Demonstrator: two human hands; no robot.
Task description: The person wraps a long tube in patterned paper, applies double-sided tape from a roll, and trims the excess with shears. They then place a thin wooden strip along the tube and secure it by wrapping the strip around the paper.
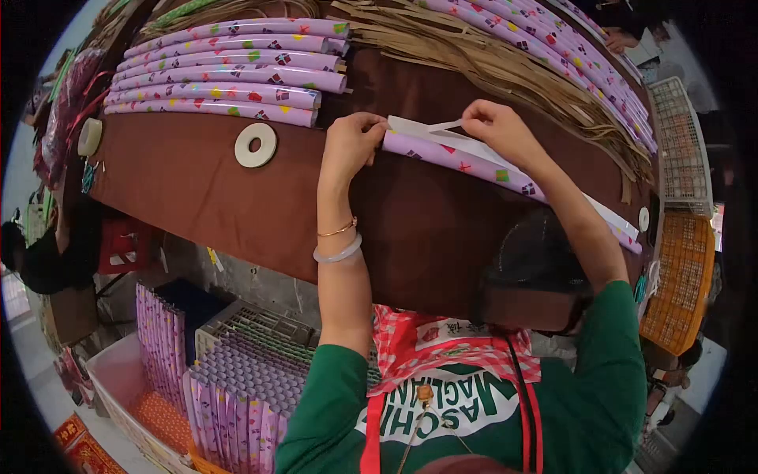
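A long purple patterned roll (466, 164) lies slantwise on the brown tablecloth (426, 229), with a white flap along its upper edge. At its left end my left hand (353, 142) pinches the roll's corner between thumb and fingers. My right hand (499, 130) is closed on a thin white strip (444, 125), lifted at an angle above the flap. To the left of my hands lies a white tape roll (256, 145).
Several finished-looking purple tubes (229, 75) lie at the upper left. Brown paper strips (489, 59) run across the back. A crate of upright tubes (237, 395) stands below left; an orange basket (679, 280) is at the right. A person's hand (621, 39) shows at the upper right.
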